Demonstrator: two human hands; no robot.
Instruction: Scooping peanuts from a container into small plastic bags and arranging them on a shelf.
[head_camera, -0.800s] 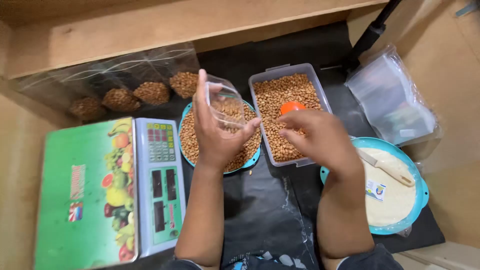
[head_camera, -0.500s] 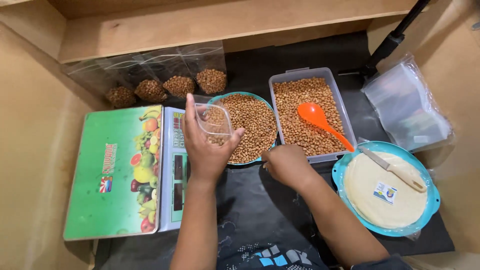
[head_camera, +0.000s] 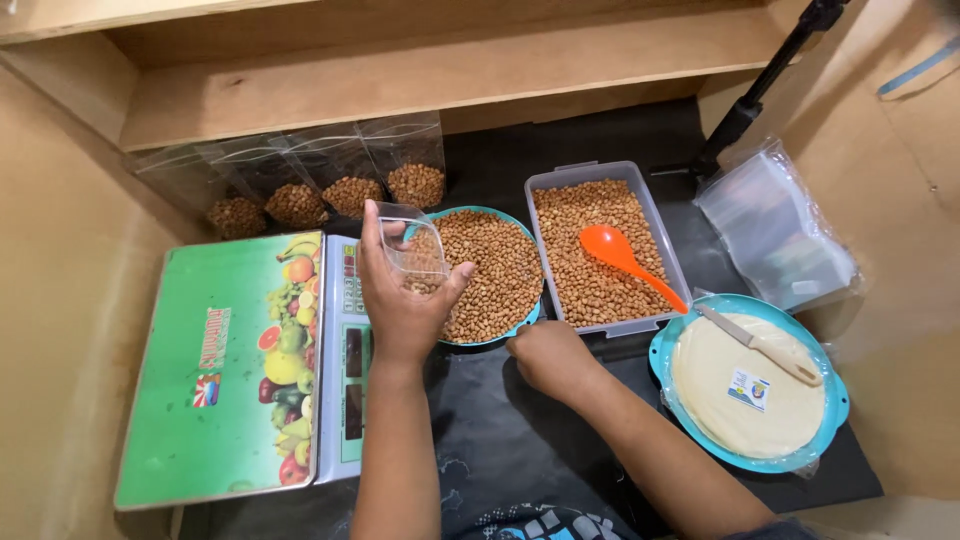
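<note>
While the left hand (head_camera: 400, 300) pinches a small clear plastic bag (head_camera: 412, 248) open between thumb and fingers (head_camera: 375, 235), a few nuts sit in its bottom, w/ the bag held over the 9 o'clock rim of the round teal bowl (head_camera: 520, 325). That bowl is heaped w/ brown roasted nuts. At 3 o'clock of it, touching or just beside, a rectangular clear tub (head_camera: 540, 185) holds more of the same, w/ an orange scoop (head_camera: 622, 258) lying on top, handle toward 4 o'clock. The right hand (head_camera: 548, 355) rests curled into a fist on the black counter (head_camera: 520, 440) at the bowl's 6 o'clock; can't tell if anything is in it.

Risks, as judged: the bag is soft and tilted, so a slack pinch could let the mouth fold and drop nuts onto the digital scale (head_camera: 235, 365) or counter. Bowl is piled near its rim; a bump from either wrist could spill it.

At 12 o'clock, four filled clear pouches (head_camera: 350, 190) stand in a row against the wooden shelf (head_camera: 420, 70). At 4 o'clock, a teal plate (head_camera: 820, 440) carries a pale disc and a knife (head_camera: 760, 342); a stack of empty bags (head_camera: 775, 235) lies at 2 o'clock.
</note>
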